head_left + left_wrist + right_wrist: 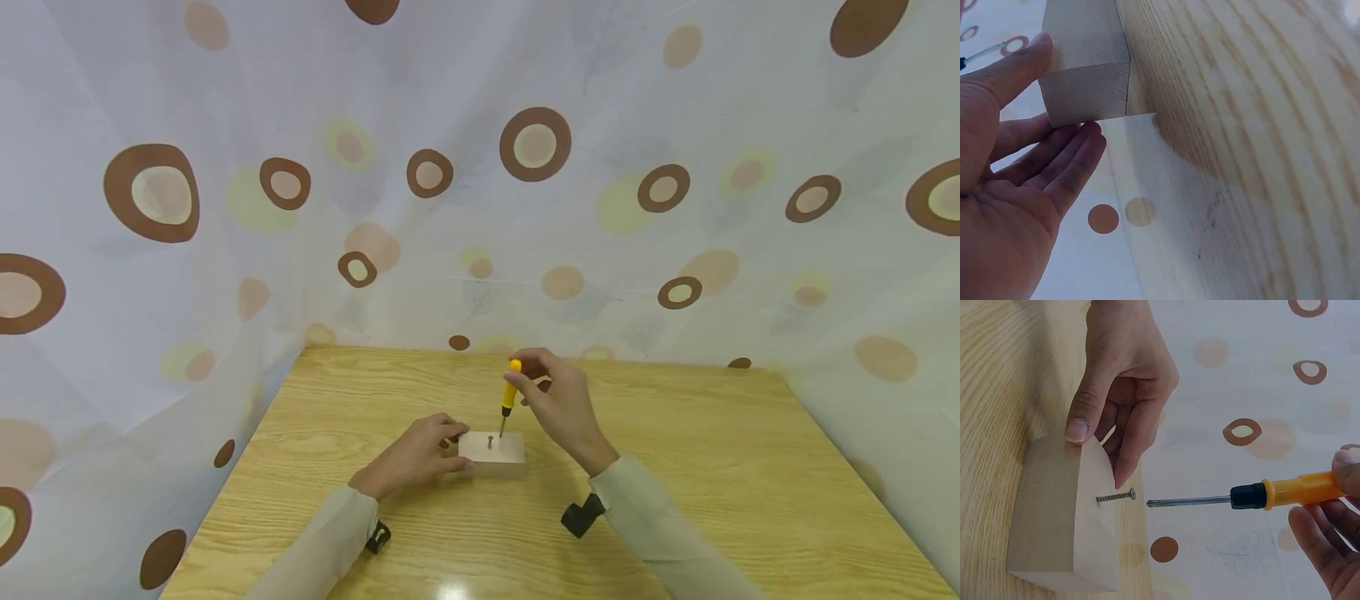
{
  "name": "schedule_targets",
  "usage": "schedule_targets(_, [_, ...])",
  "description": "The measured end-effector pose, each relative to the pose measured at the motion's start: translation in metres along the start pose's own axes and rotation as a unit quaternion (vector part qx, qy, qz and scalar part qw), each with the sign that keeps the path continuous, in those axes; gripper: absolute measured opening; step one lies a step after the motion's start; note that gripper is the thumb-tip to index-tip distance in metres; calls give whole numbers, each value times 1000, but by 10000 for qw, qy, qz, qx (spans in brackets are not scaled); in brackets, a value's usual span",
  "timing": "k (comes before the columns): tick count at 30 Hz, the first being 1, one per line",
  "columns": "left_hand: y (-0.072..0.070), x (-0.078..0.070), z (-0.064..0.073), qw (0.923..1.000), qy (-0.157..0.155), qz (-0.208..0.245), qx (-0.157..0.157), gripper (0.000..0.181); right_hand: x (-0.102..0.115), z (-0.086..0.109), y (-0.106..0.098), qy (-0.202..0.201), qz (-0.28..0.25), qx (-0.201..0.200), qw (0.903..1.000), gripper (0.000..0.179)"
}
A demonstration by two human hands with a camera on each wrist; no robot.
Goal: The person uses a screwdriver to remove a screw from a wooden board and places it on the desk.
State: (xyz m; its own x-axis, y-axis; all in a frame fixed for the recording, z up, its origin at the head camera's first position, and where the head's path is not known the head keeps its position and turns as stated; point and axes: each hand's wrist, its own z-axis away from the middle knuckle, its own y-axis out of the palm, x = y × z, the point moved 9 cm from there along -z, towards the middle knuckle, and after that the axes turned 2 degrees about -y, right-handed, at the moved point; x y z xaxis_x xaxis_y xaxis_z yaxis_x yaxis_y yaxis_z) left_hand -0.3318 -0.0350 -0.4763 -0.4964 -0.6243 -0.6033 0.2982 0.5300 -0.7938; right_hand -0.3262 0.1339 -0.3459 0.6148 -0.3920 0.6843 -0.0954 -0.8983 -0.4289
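Note:
A pale wooden block [512, 450] lies on the table, with a screw [1116, 496] standing partly sunk in its top face. My left hand [420, 450] grips the block's left end between thumb and fingers. A yellow screwdriver [1297, 489] with a black collar is held by its handle in my right hand [558, 400], thumb against the fingers. In the right wrist view its metal tip points at the screw head, a short gap apart. The left wrist view shows the block's end face [1085, 94] with fingers bent along it.
The wood-grain table [360, 383] spreads around the block. Behind it and at both sides hangs a white sheet [465, 83] with brown and beige circles. Dark wrist devices [581, 515] sit below both cuffs.

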Motion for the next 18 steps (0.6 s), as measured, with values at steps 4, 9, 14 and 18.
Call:
schedule_targets(4, [0,0,1,10000,-6,56,4,59,0,0,5,3,37,-15,10000,21])
schedule_targets(9, [-2,-2,2,10000,60,72,7,58,1,0,9,-95,166,-69,9998,23])
schedule_targets(14, [-1,-3,2,9999,60,89,59,60,-2,2,12,-97,270,-46,9996,24])
schedule_targets(18, [0,-2,2,9999,-5,119,74,62,-3,2,15,-158,323,-1,9994,25])
